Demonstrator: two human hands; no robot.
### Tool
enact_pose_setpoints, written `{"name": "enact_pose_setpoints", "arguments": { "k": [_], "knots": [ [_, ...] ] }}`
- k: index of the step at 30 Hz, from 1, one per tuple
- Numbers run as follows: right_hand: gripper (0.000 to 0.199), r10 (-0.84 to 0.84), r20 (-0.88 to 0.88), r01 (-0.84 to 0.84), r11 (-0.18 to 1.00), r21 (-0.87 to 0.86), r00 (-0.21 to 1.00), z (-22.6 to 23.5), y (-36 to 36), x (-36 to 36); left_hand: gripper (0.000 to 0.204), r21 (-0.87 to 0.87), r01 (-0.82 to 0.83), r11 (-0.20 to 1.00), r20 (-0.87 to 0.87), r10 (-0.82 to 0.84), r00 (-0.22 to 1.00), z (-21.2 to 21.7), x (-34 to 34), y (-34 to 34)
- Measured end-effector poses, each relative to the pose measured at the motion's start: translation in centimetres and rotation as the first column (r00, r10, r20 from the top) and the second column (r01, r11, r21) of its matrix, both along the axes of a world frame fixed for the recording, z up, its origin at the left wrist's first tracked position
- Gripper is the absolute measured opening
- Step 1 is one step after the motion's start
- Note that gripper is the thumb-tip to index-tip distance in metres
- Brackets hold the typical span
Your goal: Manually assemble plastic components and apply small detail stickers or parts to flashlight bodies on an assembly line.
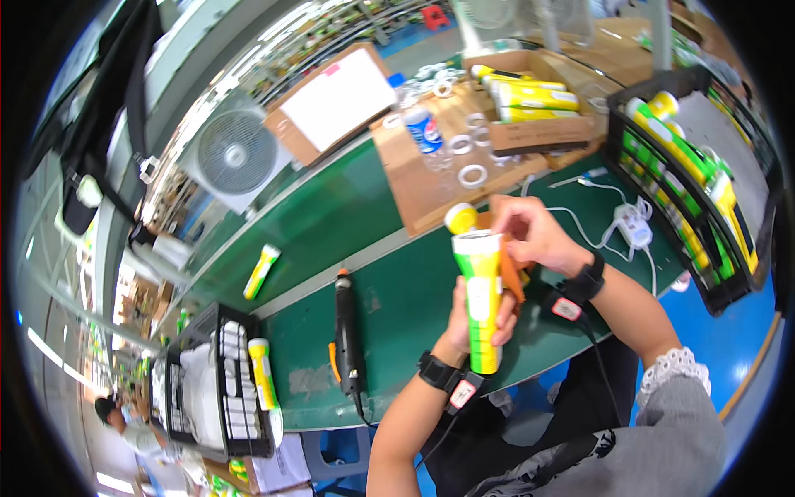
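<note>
My left hand (457, 323) is wrapped around the body of a yellow, green and white flashlight (483, 302), which stands nearly upright above the green bench. Over at its wide white head, my right hand (530, 236) has thumb and fingers pinched together; what lies between them is too small to tell. An orange piece, perhaps a cloth (512, 273), hangs below the right fingers beside the flashlight, partly hidden. A round yellow part (460, 218) shows just beyond the flashlight's head; whether it touches is unclear. Both wrists wear black bands with cables.
A black electric screwdriver (348, 340) lies left on the bench (397, 306). Flashlights fill a carton (542, 132) and the right black crate (720, 282); another crate (224, 381) stands left. White rings (472, 176) and a bottle (424, 132) sit on cardboard. A white cable (633, 224) crosses right.
</note>
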State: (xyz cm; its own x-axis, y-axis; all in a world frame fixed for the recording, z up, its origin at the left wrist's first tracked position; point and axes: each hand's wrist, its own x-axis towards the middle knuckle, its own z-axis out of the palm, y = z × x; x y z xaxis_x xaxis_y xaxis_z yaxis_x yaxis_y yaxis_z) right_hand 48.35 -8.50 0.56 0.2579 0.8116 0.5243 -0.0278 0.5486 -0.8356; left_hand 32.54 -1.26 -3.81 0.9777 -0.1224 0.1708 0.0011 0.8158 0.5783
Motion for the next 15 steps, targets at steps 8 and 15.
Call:
{"name": "enact_pose_setpoints", "arguments": {
  "k": [8, 15],
  "knots": [
    [0.045, -0.672, 0.688, 0.751, 0.596, 0.282, 0.275, 2.4, -0.6, 1.1, 0.052, 0.204, -0.235, 0.95, 0.154, 0.206, 0.966, 1.0, -0.9, -0.1],
    [0.081, -0.352, 0.491, 0.453, 0.886, -0.1, 0.797, 2.8, -7.5, -8.7, 0.051, 0.505, -0.731, 0.459, 0.252, 0.731, 0.634, 5.9, 1.7, -4.1]
  ]
}}
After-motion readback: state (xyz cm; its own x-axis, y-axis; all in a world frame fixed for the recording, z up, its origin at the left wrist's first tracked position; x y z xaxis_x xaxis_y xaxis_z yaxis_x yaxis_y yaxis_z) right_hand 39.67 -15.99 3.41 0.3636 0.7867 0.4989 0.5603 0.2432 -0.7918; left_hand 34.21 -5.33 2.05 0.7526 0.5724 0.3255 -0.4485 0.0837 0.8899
